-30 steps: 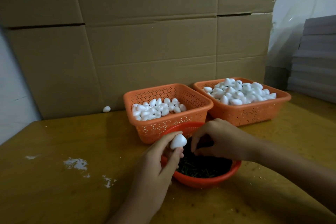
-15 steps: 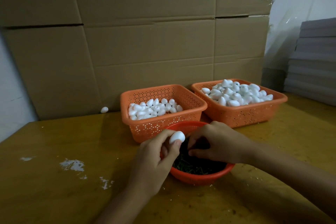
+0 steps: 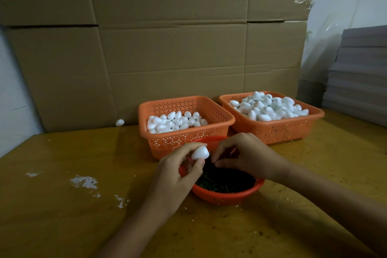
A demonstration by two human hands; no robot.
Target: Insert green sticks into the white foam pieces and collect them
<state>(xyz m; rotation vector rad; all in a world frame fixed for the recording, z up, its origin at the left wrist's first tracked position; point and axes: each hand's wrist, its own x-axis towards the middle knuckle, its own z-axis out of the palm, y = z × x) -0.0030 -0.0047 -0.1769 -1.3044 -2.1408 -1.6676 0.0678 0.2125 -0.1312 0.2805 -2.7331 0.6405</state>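
Your left grip (image 3: pixel 180 176) clamped the foam piece (image 3: pixel 200 152); your right grip (image 3: pixel 247 157), curled with contents unclear, needed a stick entered squarely.

Head-worn view, down onto table (image 3: pixel 54 216)

White egg-shaped foam pieces (image 3: pixel 173 121); left orange square plastic basket (image 3: pixel 184 140) and right orange square plastic basket (image 3: pixel 272 132), both dotted with small perforations; dark green thin sticks (image 3: pixel 219 182); red round plastic bowl (image 3: pixel 226 196); yellow-brown wooden table (image 3: pixel 62 226) flecked white
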